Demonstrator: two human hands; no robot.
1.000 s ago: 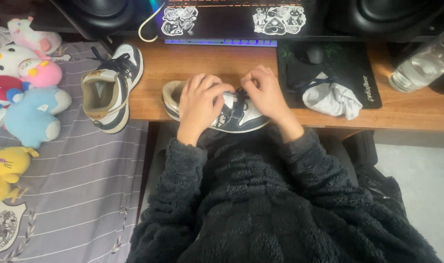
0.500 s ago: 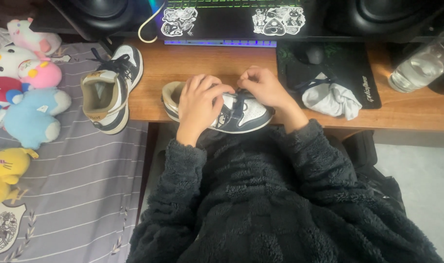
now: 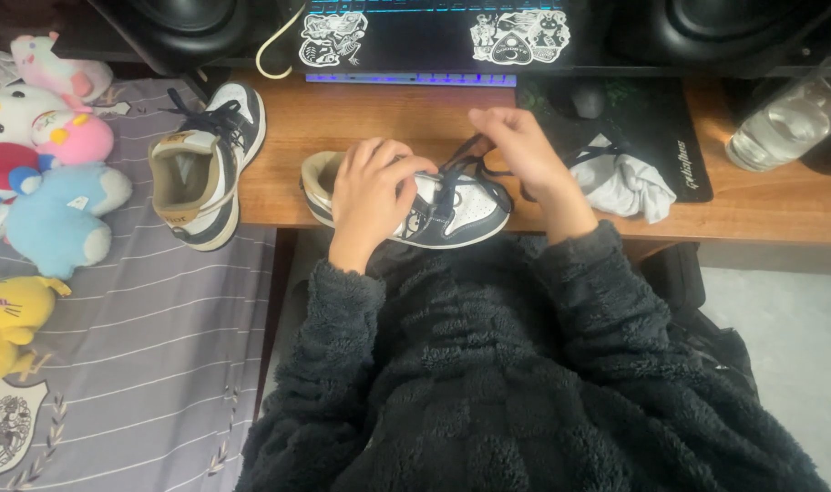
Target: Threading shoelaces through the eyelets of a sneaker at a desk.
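Observation:
A navy and white sneaker (image 3: 456,214) lies on its side at the front edge of a wooden desk (image 3: 343,123). My left hand (image 3: 374,187) presses down on its tongue and collar, covering the opening. My right hand (image 3: 516,146) is raised above the toe and pinches a dark shoelace (image 3: 461,164) that runs taut down to the eyelets. A second, matching sneaker (image 3: 206,164) stands to the left, half on the desk and half on the bed, its laces tied.
A striped grey bedsheet (image 3: 115,364) carries several plush toys (image 3: 51,182) at the left. A black mouse mat (image 3: 652,137) holds a crumpled white cloth (image 3: 625,182). A clear glass (image 3: 789,118) stands far right. A keyboard (image 3: 415,77) and speakers line the back.
My right hand has lifted up and away from the sneaker, pulling the lace taut. My left hand has stayed pressed on the shoe.

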